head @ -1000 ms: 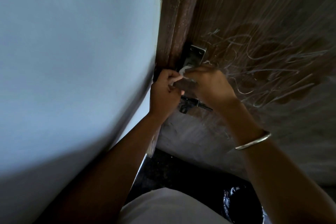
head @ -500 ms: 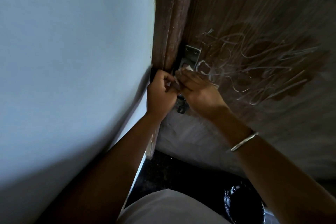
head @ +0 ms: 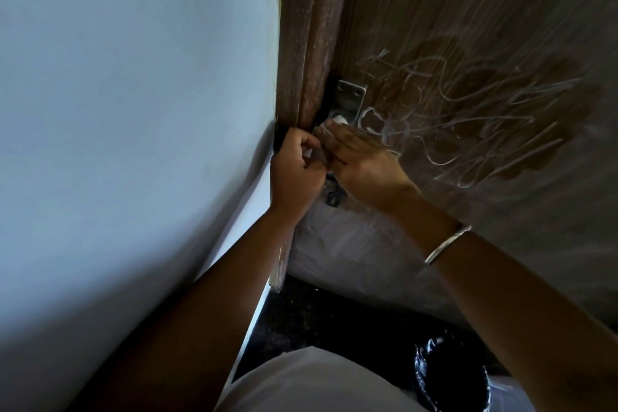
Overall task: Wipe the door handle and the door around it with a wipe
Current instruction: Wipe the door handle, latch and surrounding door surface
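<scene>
Now, your right grip [head: 364,164]: fingers pressing the wipe [head: 337,119] against the handle plate [head: 349,97].
Your left grip [head: 296,170]: curled shut beside it, pinching the wipe's tail.

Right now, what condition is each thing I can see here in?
Door: shut against its frame, scribbled with pale streaks.
Handle plate: screwed to the door, lower part hidden by the hands.
Wipe: crumpled, pressed to the handle.
Left hand: curled shut, pinching the wipe.
Right hand: fingers pressing the wipe.
Bangle: on the right wrist.
</scene>
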The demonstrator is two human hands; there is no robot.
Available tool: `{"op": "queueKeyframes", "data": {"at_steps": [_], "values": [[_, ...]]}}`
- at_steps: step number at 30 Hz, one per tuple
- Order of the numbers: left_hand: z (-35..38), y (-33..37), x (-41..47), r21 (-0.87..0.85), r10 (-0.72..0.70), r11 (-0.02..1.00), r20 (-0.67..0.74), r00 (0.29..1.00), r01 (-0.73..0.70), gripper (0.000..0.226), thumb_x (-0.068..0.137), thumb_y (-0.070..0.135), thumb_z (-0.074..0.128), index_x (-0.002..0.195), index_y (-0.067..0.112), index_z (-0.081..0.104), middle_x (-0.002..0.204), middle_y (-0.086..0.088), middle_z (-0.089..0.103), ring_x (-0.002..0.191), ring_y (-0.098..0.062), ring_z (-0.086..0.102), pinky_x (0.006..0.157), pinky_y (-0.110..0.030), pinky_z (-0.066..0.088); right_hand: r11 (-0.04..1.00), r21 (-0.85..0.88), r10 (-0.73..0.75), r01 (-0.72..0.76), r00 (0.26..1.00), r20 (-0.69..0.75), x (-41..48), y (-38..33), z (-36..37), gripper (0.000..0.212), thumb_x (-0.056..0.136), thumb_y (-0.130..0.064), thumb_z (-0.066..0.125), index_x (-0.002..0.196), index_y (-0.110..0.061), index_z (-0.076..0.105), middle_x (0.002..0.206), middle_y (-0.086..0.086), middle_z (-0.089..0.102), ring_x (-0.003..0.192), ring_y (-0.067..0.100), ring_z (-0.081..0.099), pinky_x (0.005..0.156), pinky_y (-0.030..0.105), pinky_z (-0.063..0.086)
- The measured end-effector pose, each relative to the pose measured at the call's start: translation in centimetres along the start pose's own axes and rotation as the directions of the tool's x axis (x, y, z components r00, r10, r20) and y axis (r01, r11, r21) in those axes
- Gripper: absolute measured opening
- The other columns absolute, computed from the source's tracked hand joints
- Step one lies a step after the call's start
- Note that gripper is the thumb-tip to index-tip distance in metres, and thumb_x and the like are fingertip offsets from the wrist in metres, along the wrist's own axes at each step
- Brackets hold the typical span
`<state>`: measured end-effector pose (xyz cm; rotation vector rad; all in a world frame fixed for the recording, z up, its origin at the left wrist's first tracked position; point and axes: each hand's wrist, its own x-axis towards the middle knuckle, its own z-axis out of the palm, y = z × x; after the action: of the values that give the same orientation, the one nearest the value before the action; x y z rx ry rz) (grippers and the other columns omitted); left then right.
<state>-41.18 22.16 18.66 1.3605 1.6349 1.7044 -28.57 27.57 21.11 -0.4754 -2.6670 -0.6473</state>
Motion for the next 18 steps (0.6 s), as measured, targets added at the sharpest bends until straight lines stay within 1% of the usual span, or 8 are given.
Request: {"op": "queueKeyframes", "data": {"at_steps": [2, 3, 5, 7, 11, 15, 16, 18], "values": [[0.0, 0.1, -0.1, -0.001, -0.003, 1.0, 0.005, 1.0, 0.003, 0.021, 0.075, -0.005, 0.058, 0.085, 0.013, 0.053, 0.077, -0.003, 0.06, 0.069, -0.015, 0.059, 0.059, -0.03, 0.051, 0.999, -0.025, -0.021, 0.022, 0.999, 0.025, -0.4, 0.2, -0.3, 0.026, 0.088, -0.007, 0.051, 0.104, 0.0, 0.071, 0.122, 0.019, 0.062, 0.117, 0.036, 0.055, 0.097, 0.048, 0.044], [0.0, 0.1, -0.1, -0.01, -0.007, 1.0, 0.008, 1.0, 0.007, 0.023, 0.073, -0.003, 0.06, 0.084, 0.015, 0.052, 0.076, 0.0, 0.061, 0.069, -0.013, 0.059, 0.058, -0.028, 0.051, 0.998, -0.048, -0.041, 0.042, 0.999, 0.031, -0.8, 0.4, -0.5, 0.029, 0.089, -0.006, 0.046, 0.103, 0.001, 0.071, 0.121, 0.018, 0.062, 0.116, 0.035, 0.055, 0.097, 0.047, 0.044], [-0.1, 0.3, -0.1, -0.031, 0.0, 1.0, 0.013, 1.0, 0.0, 0.028, 0.071, 0.0, 0.066, 0.084, 0.019, 0.05, 0.073, 0.008, 0.058, 0.066, 0.001, 0.057, 0.055, -0.014, 0.046, 0.994, -0.072, -0.08, 0.08, 0.997, 0.012, -1.7, 1.0, -0.9, 0.033, 0.093, -0.003, 0.039, 0.1, 0.003, 0.071, 0.117, 0.019, 0.065, 0.113, 0.033, 0.058, 0.095, 0.046, 0.049], [0.0, 0.5, 0.0, -0.047, 0.004, 0.999, 0.022, 1.0, -0.003, 0.028, 0.071, 0.004, 0.069, 0.085, 0.02, 0.051, 0.075, 0.011, 0.058, 0.068, 0.005, 0.056, 0.055, -0.009, 0.043, 0.991, -0.085, -0.102, 0.099, 0.994, -0.033, -2.2, 1.6, -1.3, 0.039, 0.098, -0.001, 0.032, 0.098, 0.005, 0.071, 0.112, 0.02, 0.067, 0.108, 0.033, 0.061, 0.089, 0.045, 0.052], [0.3, 0.5, 0.0, -0.033, 0.028, 0.999, 0.007, 1.0, -0.027, 0.024, 0.073, -0.002, 0.06, 0.09, 0.014, 0.056, 0.09, 0.003, 0.064, 0.077, -0.007, 0.06, 0.065, -0.021, 0.051, 0.989, -0.124, -0.083, 0.077, 0.996, -0.045, -1.1, 1.2, -0.7, 0.027, 0.09, -0.005, 0.048, 0.104, 0.002, 0.07, 0.116, 0.018, 0.065, 0.112, 0.032, 0.059, 0.094, 0.042, 0.049], [0.3, 0.2, 0.0, 0.014, 0.07, 0.997, -0.018, 0.997, -0.07, 0.022, 0.076, -0.003, 0.053, 0.094, 0.01, 0.057, 0.083, -0.001, 0.063, 0.072, -0.013, 0.06, 0.061, -0.019, 0.05, 0.993, -0.114, -0.04, 0.04, 0.999, 0.002, -0.4, 0.1, 0.3, 0.025, 0.087, -0.007, 0.058, 0.108, 0.001, 0.069, 0.119, 0.018, 0.064, 0.116, 0.032, 0.056, 0.1, 0.042, 0.043], [0.2, 0.2, 0.1, 0.006, 0.065, 0.998, -0.012, 0.998, -0.065, 0.022, 0.076, -0.003, 0.054, 0.094, 0.01, 0.057, 0.084, -0.001, 0.063, 0.074, -0.014, 0.061, 0.062, -0.021, 0.051, 0.992, -0.118, -0.04, 0.041, 0.999, 0.014, -0.6, 0.2, 0.0, 0.025, 0.087, -0.008, 0.059, 0.108, 0.001, 0.068, 0.119, 0.018, 0.063, 0.117, 0.031, 0.056, 0.1, 0.042, 0.044], [0.3, 0.3, 0.1, -0.006, 0.059, 0.998, 0.006, 0.998, -0.058, 0.023, 0.075, -0.002, 0.057, 0.094, 0.01, 0.058, 0.09, 0.0, 0.065, 0.08, -0.012, 0.061, 0.066, -0.023, 0.053, 0.994, -0.106, -0.036, 0.039, 0.999, 0.028, -1.6, 0.5, -0.6, 0.026, 0.091, -0.007, 0.05, 0.107, 0.002, 0.069, 0.119, 0.018, 0.063, 0.116, 0.03, 0.056, 0.098, 0.042, 0.047]]}}
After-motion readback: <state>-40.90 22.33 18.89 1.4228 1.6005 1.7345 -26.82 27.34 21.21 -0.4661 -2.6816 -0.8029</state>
